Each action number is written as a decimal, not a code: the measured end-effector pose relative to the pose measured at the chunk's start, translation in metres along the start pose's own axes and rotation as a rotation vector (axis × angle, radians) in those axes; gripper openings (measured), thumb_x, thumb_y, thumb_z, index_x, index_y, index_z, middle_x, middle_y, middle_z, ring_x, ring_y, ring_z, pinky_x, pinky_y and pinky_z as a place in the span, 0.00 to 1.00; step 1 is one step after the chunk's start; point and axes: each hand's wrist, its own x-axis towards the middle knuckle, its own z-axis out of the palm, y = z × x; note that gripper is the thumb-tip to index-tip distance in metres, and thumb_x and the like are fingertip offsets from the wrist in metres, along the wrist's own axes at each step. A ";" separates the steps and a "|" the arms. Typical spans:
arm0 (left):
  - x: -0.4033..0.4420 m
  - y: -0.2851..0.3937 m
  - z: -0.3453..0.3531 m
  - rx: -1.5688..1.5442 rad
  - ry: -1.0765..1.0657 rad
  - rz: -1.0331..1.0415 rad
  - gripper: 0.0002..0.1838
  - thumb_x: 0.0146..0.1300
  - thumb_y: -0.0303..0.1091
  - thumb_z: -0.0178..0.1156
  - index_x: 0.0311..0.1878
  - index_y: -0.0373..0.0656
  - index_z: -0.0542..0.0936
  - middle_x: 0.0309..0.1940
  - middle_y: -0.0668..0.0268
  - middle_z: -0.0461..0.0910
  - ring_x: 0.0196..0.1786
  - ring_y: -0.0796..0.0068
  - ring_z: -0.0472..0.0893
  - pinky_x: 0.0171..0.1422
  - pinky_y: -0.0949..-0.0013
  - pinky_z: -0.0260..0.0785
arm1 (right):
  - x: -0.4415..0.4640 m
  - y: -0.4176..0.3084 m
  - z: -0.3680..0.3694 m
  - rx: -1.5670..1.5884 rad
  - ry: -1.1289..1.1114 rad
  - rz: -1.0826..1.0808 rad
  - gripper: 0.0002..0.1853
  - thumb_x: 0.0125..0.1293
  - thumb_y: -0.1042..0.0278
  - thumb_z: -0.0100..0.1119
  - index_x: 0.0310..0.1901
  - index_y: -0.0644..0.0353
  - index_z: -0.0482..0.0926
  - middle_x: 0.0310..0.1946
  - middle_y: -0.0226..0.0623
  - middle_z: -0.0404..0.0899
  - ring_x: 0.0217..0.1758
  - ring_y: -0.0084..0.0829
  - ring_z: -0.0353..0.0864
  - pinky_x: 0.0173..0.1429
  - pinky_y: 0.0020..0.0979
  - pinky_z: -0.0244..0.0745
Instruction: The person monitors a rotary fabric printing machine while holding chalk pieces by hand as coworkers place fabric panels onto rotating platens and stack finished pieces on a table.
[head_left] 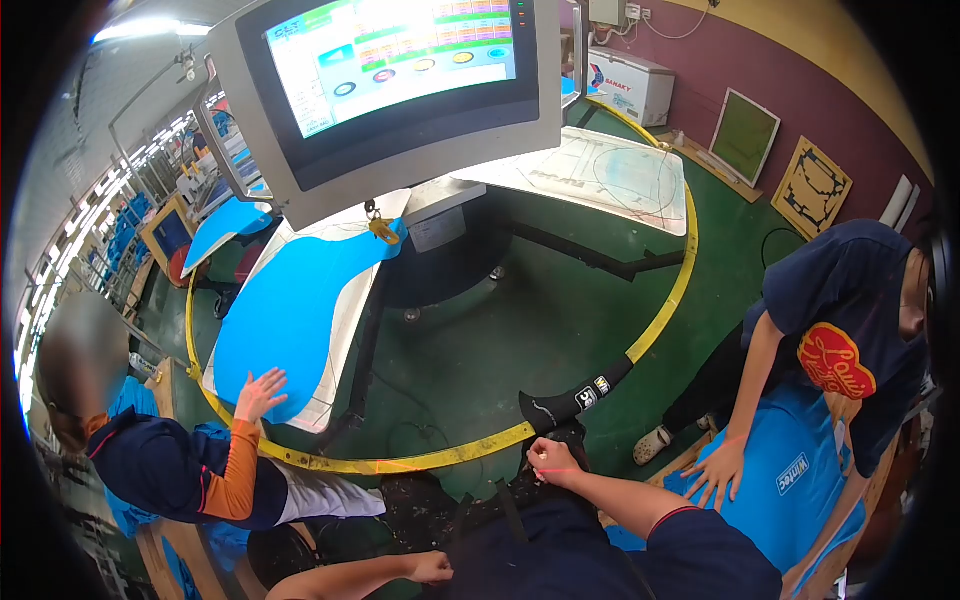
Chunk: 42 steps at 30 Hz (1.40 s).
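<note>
My left hand [432, 568] is closed in a loose fist at the bottom centre, close to my dark clothing, and I see nothing in it. To its upper right, my right hand [552, 461] is closed near the yellow ring rail [450, 460], its fingers curled round something small and pale that I cannot make out. Blue fabric [285, 315] lies on a white platen [345, 370] at the left, where a co-worker's hand [262, 393] rests over its lower edge.
A large monitor [400, 95] hangs ahead at the top. Another white platen [610, 180] stands behind it. At the right a co-worker [850, 290] presses on blue fabric [780, 470]. A chest freezer [632, 85] and frames stand by the wall.
</note>
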 end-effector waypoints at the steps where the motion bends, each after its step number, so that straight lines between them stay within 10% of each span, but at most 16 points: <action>1: 0.001 -0.002 0.001 0.001 -0.005 -0.005 0.24 0.68 0.43 0.54 0.18 0.39 0.74 0.14 0.66 0.73 0.20 0.73 0.74 0.30 0.61 0.66 | 0.001 0.002 0.001 0.003 -0.002 0.011 0.13 0.70 0.59 0.63 0.38 0.63 0.83 0.24 0.40 0.86 0.25 0.29 0.87 0.34 0.34 0.81; 42: 0.009 -0.016 0.007 0.021 0.039 0.004 0.22 0.68 0.43 0.55 0.22 0.35 0.78 0.16 0.61 0.77 0.23 0.67 0.79 0.34 0.59 0.70 | 0.001 0.027 0.016 0.037 -0.006 -0.043 0.11 0.72 0.63 0.62 0.37 0.64 0.81 0.20 0.37 0.83 0.20 0.25 0.84 0.26 0.31 0.77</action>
